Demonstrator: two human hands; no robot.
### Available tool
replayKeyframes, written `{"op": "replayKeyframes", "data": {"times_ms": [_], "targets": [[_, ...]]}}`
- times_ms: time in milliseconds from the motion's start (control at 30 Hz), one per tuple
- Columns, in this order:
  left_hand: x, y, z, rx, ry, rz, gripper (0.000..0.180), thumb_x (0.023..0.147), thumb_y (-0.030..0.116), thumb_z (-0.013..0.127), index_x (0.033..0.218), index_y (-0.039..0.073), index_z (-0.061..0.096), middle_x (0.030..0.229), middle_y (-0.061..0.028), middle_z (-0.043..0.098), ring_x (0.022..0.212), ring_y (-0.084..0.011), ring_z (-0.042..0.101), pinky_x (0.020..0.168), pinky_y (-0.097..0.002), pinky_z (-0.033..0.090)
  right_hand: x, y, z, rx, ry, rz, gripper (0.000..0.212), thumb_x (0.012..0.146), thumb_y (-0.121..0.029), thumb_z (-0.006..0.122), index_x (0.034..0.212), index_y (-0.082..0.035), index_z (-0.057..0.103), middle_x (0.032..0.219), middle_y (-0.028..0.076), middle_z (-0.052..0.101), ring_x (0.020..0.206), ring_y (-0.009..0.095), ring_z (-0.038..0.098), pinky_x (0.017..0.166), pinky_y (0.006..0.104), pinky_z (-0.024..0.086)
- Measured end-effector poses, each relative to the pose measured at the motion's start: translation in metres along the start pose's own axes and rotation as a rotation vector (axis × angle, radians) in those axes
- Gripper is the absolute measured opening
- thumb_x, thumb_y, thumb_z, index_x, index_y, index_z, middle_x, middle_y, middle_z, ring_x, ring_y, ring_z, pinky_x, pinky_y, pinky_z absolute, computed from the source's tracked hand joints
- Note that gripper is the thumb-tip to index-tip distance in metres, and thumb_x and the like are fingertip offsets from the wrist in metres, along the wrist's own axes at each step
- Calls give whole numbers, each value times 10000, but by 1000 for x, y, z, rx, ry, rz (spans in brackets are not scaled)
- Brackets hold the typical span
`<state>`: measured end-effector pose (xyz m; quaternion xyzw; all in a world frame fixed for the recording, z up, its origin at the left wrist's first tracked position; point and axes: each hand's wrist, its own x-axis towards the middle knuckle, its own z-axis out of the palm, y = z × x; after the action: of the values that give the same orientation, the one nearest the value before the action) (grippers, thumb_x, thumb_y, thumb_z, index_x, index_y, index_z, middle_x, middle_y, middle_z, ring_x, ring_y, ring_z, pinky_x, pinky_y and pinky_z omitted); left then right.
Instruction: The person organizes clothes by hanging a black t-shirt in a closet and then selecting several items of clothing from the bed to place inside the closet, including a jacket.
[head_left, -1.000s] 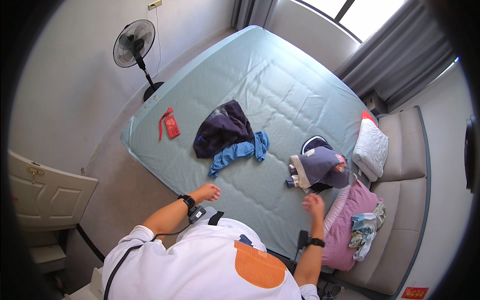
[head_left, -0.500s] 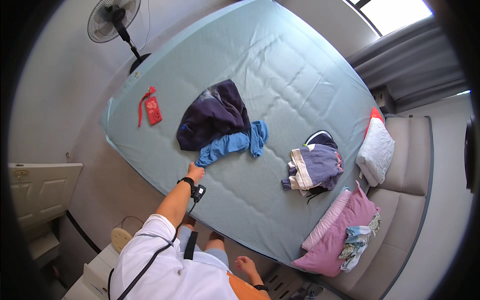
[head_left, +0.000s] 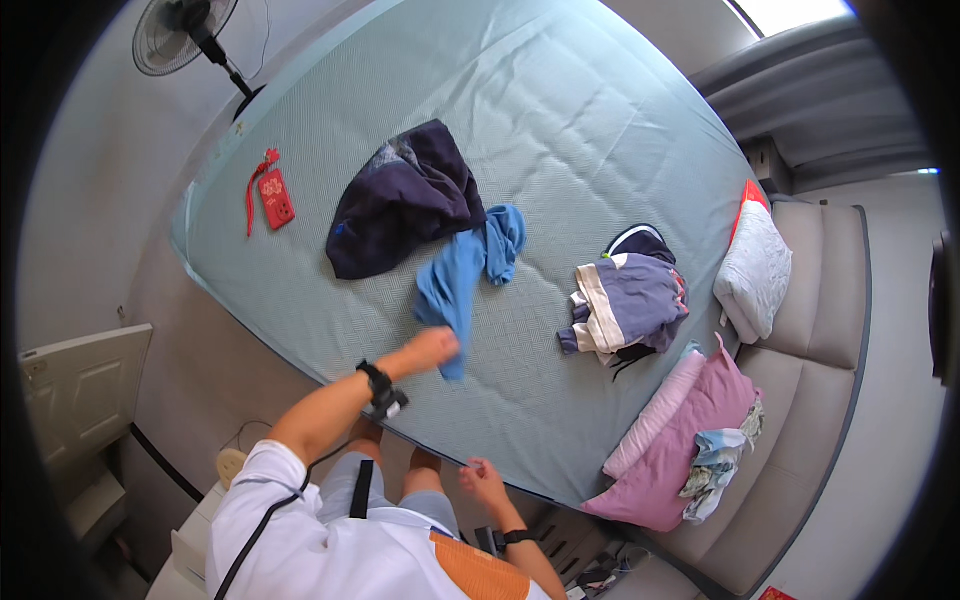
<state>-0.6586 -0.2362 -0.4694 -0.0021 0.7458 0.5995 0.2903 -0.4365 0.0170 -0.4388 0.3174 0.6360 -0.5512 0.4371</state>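
The left hand (head_left: pixel 432 347) seemed to have its grip closed on the near end of the blue cloth (head_left: pixel 455 285), though blur softened the fingers; the right hand (head_left: pixel 483 480), loosely spread, held nothing by the bed's (head_left: pixel 545 440) near edge. The cloth lay pulled lengthwise, unfolded, touching a crumpled dark top (head_left: pixel 405 205). A sweater (head_left: pixel 640 290) lay heaped near the pink pillow (head_left: pixel 685 440). Bare sheet stretched between, reaching the far edge.

A fan (head_left: pixel 190 18) and red phone (head_left: pixel 276 199) lay ahead-left of the left grip (head_left: pixel 432 350), a pink pillow (head_left: pixel 668 455) well rightward.
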Motion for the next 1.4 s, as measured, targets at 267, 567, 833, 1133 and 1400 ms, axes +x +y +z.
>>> {"op": "replayKeyframes", "data": {"times_ms": [267,567,833,1133,1400], "targets": [[-162,212,45,-75,-375,280,309,906,324,528,813,33,580,657,-58,567,598,-97,496,570,-271,421,-91,-174,-3,856,-350,-195,384,933,-335,434,1189,-55,496,1051,80,602,907,213,614,805,341,521],[-194,291,-1,-1180,119,17,231,919,266,498,1024,68,555,945,-31,615,838,-126,598,748,-277,495,-225,-225,-77,456,-151,-729,291,852,-290,632,847,-9,556,710,26,577,588,125,573,628,290,534],[-220,360,10,-813,82,-9,214,913,229,477,984,55,578,818,-9,606,719,-109,578,703,-282,494,-345,-257,-110,168,-142,-1036,507,751,48,674,1178,25,403,1064,188,612,970,216,616,825,309,513],[-212,415,67,399,124,759,555,816,276,651,1228,-21,427,1199,-168,477,1083,-252,499,933,-352,395,-411,-310,-104,-334,526,-1158,284,808,-247,632,722,21,598,517,69,575,453,93,553,445,236,414],[-172,477,90,439,36,988,463,826,255,664,1201,43,495,1185,-128,522,1113,-206,476,953,-315,366,-450,-357,-125,-325,442,-1258,288,772,-253,658,781,35,653,591,20,582,508,70,520,446,223,408]]}}
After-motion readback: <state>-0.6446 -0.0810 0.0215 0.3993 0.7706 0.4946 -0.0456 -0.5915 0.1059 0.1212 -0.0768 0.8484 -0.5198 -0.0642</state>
